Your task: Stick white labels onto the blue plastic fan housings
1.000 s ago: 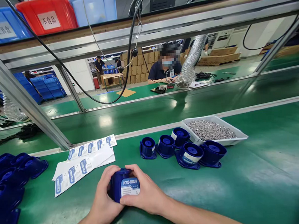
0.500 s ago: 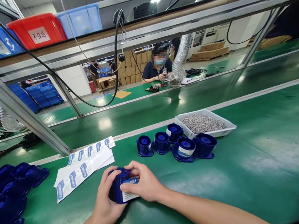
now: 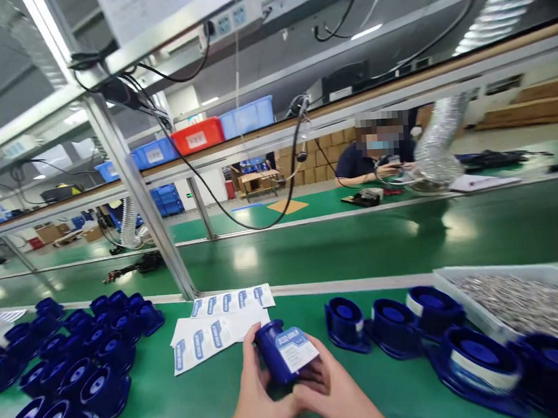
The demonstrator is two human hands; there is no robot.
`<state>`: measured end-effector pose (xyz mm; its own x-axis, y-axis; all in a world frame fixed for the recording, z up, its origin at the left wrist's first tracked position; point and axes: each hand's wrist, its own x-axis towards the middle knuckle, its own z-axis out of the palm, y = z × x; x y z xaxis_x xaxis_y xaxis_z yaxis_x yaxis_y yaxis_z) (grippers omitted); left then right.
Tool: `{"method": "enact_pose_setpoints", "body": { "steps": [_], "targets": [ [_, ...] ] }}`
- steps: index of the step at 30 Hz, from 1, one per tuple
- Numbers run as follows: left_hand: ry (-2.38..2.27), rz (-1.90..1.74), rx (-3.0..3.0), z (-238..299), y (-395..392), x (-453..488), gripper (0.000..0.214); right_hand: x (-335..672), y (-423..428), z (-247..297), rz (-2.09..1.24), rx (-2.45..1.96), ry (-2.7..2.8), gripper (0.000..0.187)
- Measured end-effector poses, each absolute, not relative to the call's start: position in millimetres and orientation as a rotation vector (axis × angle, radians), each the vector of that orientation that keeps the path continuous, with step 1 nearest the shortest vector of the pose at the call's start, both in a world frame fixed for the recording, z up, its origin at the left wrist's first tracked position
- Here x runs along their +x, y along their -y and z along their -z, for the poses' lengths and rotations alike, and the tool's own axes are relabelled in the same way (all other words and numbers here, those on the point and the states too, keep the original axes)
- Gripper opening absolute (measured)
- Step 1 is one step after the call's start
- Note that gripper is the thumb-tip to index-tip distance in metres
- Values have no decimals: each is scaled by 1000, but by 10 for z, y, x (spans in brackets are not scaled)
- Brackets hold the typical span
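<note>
A dark blue plastic pump housing [image 3: 269, 353] is held tilted between both hands, above the green bench. A white and blue printed label [image 3: 296, 348] lies against its side, the right end reaching past the housing towards my right fingers. My left hand [image 3: 255, 388] is closed round the housing's left side and underside. My right hand [image 3: 337, 387] grips from the right, its fingers partly hidden behind the label and housing. Just behind them lie the label sheets [image 3: 229, 336], with several labels on them. Whether the label is fully stuck down I cannot tell.
Several blue housings [image 3: 98, 380] are grouped at the left, and several more [image 3: 392, 318], some labelled, stand at the right. A white tray [image 3: 455, 278] of small metal parts is behind those. A metal post [image 3: 143, 210] rises from the bench. A co-worker [image 3: 374, 160] sits opposite.
My view has swung left and up, showing more housings. The housing is now tilted with its label facing me, and my right hand has moved from the label's front to the right side and below.
</note>
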<state>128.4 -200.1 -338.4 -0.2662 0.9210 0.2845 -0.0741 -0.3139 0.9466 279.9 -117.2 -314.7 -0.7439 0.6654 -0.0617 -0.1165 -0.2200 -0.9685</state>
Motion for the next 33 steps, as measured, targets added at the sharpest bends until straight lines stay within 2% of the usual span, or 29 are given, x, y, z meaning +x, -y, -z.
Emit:
{"method": "enact_pose_setpoints", "body": {
  "steps": [3, 8, 13, 15, 23, 27, 30, 33],
  "targets": [
    [-940, -1699, 1167, 3384, 2006, 1271, 110, 2772, 1256, 3104, -1957, -732, 1448, 105],
    [-981, -1575, 1247, 3340, 2089, 1119, 81, 2810, 1243, 2986, -1872, -810, 1394, 112],
    [-1411, -1243, 1542, 3189, 2183, 953, 96, 2909, 1163, 3051, -1803, -718, 1768, 104],
    [-1446, -1118, 1598, 3155, 2197, 899, 96, 2945, 1146, 3083, -1745, -679, 1884, 101],
    [-1586, -881, 1669, 3102, 2241, 786, 83, 3026, 1088, 3006, -1520, -786, 2154, 76],
    [-1680, -828, 1685, 2970, 2256, 821, 62, 3018, 1071, 3005, -1511, -757, 2183, 74],
    [-1665, -922, 1732, 2924, 2248, 868, 47, 3026, 1082, 3048, -1475, -796, 2211, 76],
    [-1615, -1040, 1811, 2931, 2234, 895, 41, 3040, 1106, 3091, -1461, -866, 2187, 76]
  ]
}}
